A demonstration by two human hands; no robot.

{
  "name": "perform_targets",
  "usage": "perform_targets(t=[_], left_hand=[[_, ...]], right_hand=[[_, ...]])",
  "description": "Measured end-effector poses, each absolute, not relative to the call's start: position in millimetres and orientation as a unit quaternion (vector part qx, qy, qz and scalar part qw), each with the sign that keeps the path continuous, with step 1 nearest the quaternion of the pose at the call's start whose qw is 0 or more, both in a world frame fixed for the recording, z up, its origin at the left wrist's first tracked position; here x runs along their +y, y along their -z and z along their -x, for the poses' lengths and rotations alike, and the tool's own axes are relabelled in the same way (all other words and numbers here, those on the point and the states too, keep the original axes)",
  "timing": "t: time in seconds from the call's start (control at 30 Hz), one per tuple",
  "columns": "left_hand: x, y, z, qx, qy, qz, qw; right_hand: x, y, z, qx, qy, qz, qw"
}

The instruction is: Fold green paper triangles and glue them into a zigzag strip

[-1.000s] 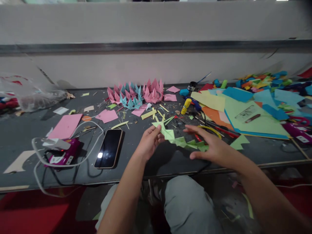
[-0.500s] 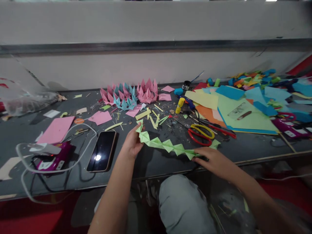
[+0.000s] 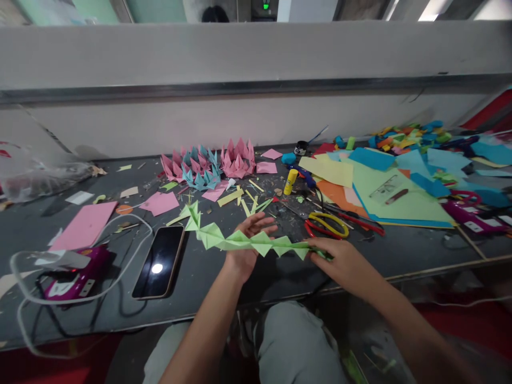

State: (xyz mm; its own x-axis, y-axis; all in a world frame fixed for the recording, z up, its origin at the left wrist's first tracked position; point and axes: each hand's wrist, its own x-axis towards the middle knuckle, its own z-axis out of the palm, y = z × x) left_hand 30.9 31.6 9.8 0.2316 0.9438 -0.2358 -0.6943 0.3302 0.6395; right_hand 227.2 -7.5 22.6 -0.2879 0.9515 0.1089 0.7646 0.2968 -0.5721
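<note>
A folded light green paper strip (image 3: 262,244) with zigzag points stretches above the front of the dark table. Its right end is pinched between the thumb and fingers of my right hand (image 3: 334,258). Behind the middle of the strip is my left hand (image 3: 250,242), palm up with its fingers spread; the strip crosses in front of the palm, and whether they touch is unclear. The strip's left end sticks out free, above yellow paper scraps. Pink paper crowns (image 3: 239,159) and a blue one (image 3: 202,178) stand near the wall.
A phone (image 3: 159,262) and a purple power strip (image 3: 79,277) with a white cable lie at the left. Right of centre are a yellow glue stick (image 3: 290,182) and scissors (image 3: 328,225). Coloured sheets (image 3: 400,197) cover the right side.
My left hand has let go of the strip's left end and moved right, behind its middle, fingers spread. The camera view has tilted up a little. My right hand still pinches the right end.
</note>
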Motion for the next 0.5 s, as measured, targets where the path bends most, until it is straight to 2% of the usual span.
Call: perform_targets(t=[0.23,0.4,0.5], left_hand=[[27.1,-6.4,-35.0,0.292,-0.574,-0.242,0.726],[29.8,-8.0,-33.3,0.374,-0.551,-0.214,0.715],[28.1,-10.0,-33.8,0.395,-0.499,-0.222,0.739]], right_hand=[[-5.1,-19.9,-221.8,-0.758,-0.157,0.597,0.209],[-7.3,-15.6,-215.6,-0.833,-0.116,0.497,0.211],[-6.3,-16.9,-215.3,-0.885,-0.045,0.409,0.220]])
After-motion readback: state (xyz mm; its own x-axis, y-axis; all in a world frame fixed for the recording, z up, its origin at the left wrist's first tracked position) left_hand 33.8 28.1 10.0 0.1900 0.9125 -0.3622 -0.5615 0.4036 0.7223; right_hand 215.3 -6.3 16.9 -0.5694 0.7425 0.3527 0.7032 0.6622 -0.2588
